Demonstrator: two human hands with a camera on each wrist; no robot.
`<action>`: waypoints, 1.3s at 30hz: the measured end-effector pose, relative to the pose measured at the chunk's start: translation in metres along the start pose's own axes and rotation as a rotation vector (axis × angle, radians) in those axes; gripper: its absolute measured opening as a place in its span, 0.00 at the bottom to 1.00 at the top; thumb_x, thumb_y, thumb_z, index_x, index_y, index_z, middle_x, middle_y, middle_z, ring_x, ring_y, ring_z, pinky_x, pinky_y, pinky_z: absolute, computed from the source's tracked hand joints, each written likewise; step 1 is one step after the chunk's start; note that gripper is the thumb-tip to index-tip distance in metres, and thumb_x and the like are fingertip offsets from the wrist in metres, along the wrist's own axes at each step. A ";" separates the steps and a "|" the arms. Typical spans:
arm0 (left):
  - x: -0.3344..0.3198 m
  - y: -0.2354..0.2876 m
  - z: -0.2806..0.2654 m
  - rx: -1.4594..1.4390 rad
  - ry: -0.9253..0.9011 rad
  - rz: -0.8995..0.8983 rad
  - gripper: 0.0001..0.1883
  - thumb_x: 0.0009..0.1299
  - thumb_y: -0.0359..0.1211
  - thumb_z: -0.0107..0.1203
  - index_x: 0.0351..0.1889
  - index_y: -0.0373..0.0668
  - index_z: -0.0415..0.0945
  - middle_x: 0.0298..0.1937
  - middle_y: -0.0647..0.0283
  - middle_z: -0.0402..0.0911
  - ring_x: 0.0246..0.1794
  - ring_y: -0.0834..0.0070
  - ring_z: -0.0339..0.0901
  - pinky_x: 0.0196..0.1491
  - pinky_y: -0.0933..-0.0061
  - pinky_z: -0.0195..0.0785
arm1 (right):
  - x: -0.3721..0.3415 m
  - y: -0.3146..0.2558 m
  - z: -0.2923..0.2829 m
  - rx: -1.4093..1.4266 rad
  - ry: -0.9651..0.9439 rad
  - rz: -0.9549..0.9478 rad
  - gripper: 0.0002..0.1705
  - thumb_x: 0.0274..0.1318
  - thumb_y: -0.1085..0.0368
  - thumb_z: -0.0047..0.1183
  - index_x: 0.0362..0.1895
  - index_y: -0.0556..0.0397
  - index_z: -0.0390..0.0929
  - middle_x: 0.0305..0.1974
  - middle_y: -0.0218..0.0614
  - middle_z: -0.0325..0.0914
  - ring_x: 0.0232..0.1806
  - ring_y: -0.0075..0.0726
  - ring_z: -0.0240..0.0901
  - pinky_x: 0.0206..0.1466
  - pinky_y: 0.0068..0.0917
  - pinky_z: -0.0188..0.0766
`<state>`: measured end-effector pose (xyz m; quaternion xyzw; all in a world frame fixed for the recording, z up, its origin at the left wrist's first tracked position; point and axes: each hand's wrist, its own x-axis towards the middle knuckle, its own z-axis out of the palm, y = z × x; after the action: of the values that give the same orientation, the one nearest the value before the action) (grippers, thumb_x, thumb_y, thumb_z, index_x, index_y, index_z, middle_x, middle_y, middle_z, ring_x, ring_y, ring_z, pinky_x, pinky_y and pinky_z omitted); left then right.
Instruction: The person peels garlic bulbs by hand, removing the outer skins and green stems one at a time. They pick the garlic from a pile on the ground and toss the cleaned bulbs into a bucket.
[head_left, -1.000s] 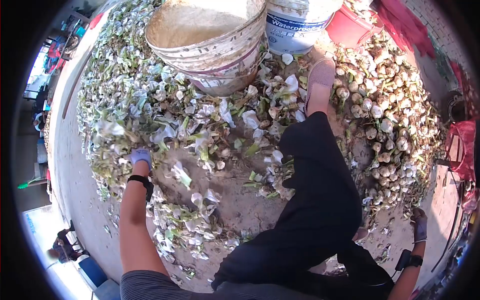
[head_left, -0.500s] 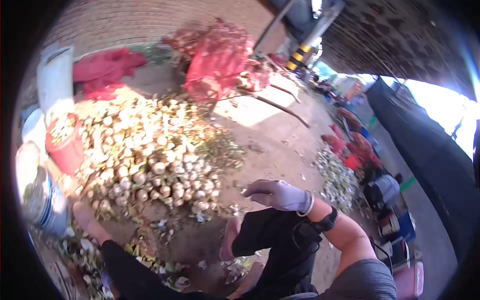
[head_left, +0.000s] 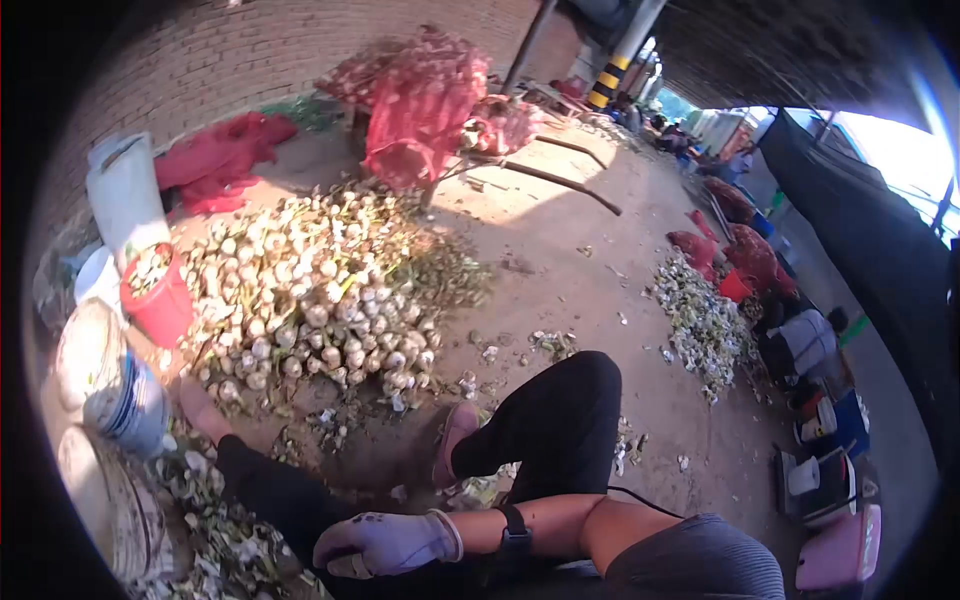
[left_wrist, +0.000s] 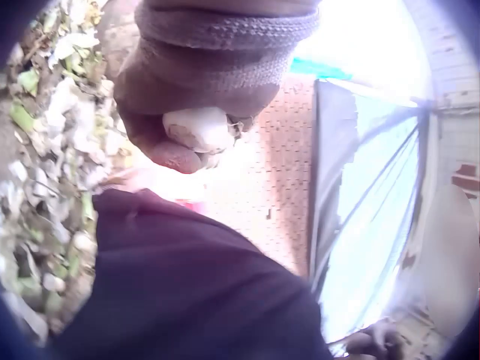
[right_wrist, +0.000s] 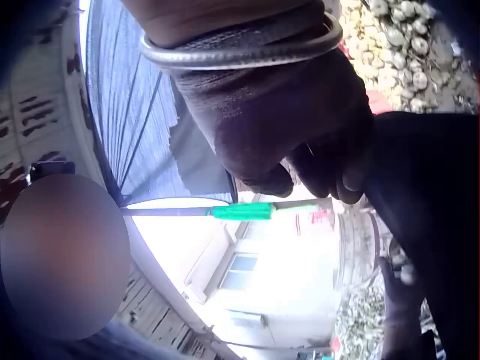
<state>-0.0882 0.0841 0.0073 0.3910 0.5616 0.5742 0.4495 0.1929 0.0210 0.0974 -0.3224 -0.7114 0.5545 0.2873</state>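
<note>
In the left wrist view my gloved left hand [left_wrist: 206, 71] grips a whitish garlic bulb [left_wrist: 199, 129] with bare fingertips curled round it. The head view does not show this hand. My gloved right hand [head_left: 385, 543] is over the dark trousers at the bottom of the head view. Its fingers hang loosely curled in the right wrist view, with a gap between thumb and fingers and no held object visible. A large heap of garlic bulbs [head_left: 340, 320] lies on the ground beyond the feet.
Pale buckets [head_left: 130, 400] and a red bucket [head_left: 160, 300] stand at the left. Peelings [head_left: 235, 530] cover the ground at lower left. Red mesh sacks [head_left: 425, 120] stand behind the heap, near dark poles [head_left: 565, 183]. A pink box [head_left: 842, 548] is at lower right.
The head view has swung from the peelings toward the garlic heap and mesh sacks. Since half a second ago my right hand has moved left and down over the trousers.
</note>
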 end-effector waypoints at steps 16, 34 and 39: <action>-0.173 0.027 -0.053 0.732 0.248 0.632 0.38 0.38 0.30 0.79 0.48 0.44 0.69 0.44 0.55 0.75 0.43 0.61 0.77 0.42 0.64 0.73 | 0.069 0.012 0.151 0.496 0.033 0.262 0.20 0.68 0.51 0.50 0.44 0.57 0.76 0.27 0.26 0.73 0.26 0.15 0.66 0.28 0.16 0.62; -0.154 0.025 -0.076 -0.450 -0.003 -0.361 0.27 0.71 0.51 0.52 0.54 0.37 0.66 0.33 0.62 0.78 0.24 0.77 0.76 0.25 0.79 0.69 | 0.111 0.036 0.127 -0.125 -0.203 0.068 0.10 0.55 0.74 0.50 0.42 0.61 0.78 0.38 0.36 0.77 0.38 0.43 0.75 0.47 0.35 0.71; -0.168 0.003 -0.062 -0.237 0.250 -0.211 0.28 0.71 0.47 0.53 0.59 0.35 0.65 0.38 0.61 0.79 0.28 0.79 0.77 0.31 0.79 0.70 | 0.096 0.041 0.137 0.414 -0.163 0.223 0.20 0.53 0.77 0.46 0.52 0.65 0.73 0.46 0.45 0.76 0.47 0.46 0.74 0.59 0.33 0.67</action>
<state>-0.0990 -0.0947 0.0156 0.2002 0.5793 0.6301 0.4768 0.0334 0.0199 0.0317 -0.2876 -0.5635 0.7408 0.2260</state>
